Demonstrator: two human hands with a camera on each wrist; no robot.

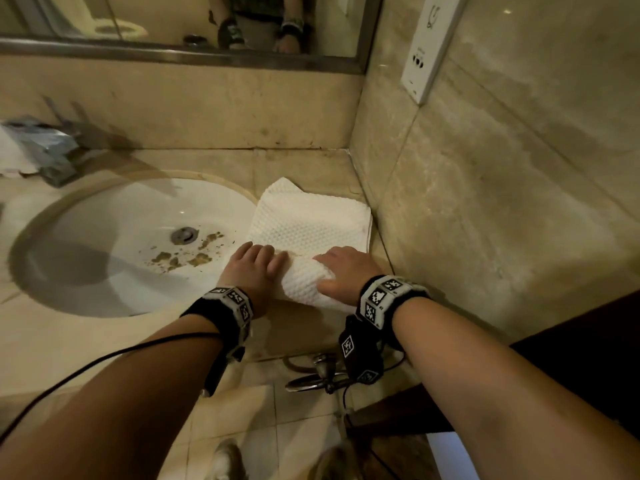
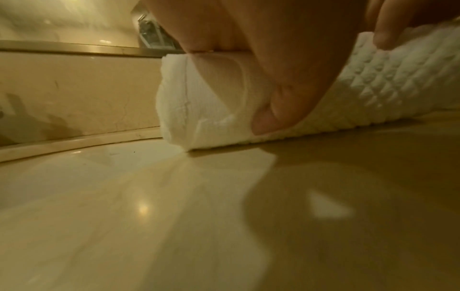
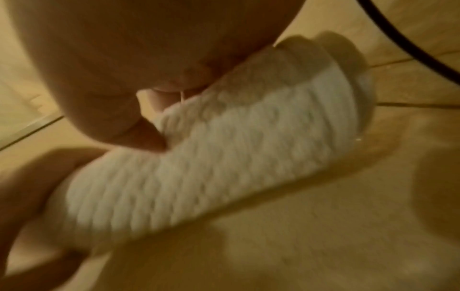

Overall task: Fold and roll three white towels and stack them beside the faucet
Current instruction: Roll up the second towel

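Observation:
A white waffle-weave towel (image 1: 308, 220) lies folded on the beige counter (image 1: 86, 344), to the right of the sink and close to the corner wall. Its near end is rolled into a thick roll (image 1: 304, 284). My left hand (image 1: 254, 263) grips the roll's left end, fingers curled over the top and thumb (image 2: 286, 92) against the spiral end (image 2: 199, 102). My right hand (image 1: 343, 271) grips the right part, fingers over the top, thumb on the near side. The right wrist view shows the blurred roll (image 3: 211, 167) under my palm (image 3: 124, 59). No other towels are in view.
The oval sink basin (image 1: 86, 237) holds brown debris around the drain (image 1: 184, 234). The metal faucet (image 1: 48, 150) stands at the far left, behind the basin. A marble wall (image 1: 502, 202) with a socket plate (image 1: 429, 46) closes the right side. A mirror (image 1: 173, 22) hangs behind.

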